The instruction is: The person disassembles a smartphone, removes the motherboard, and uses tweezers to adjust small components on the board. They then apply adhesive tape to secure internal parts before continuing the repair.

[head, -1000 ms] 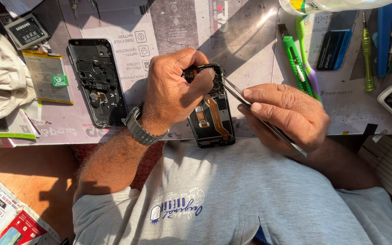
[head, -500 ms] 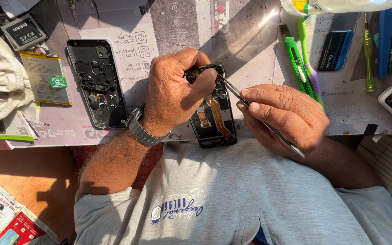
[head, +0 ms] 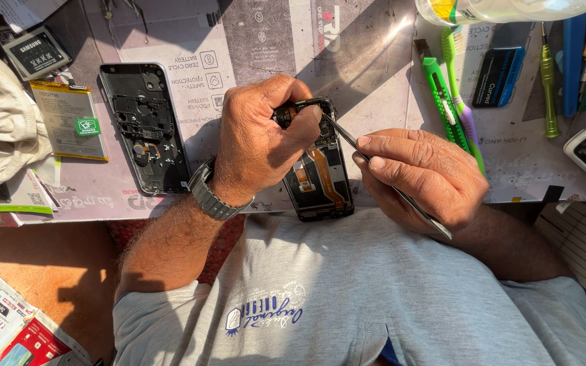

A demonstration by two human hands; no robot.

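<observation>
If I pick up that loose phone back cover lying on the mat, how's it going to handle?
The back cover is a thin, hollowed shell, so it is probably light and may flex a little. It lies flat on the mat, so it should not roll or tip. Small parts show inside it, so holding it by the edges seems safer.

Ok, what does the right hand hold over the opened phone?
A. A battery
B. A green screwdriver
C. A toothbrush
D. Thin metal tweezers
D: the right hand holds thin metal tweezers with their tip at the top of the opened phone, which the left hand steadies; the green screwdriver and toothbrush lie untouched on the mat.
</observation>
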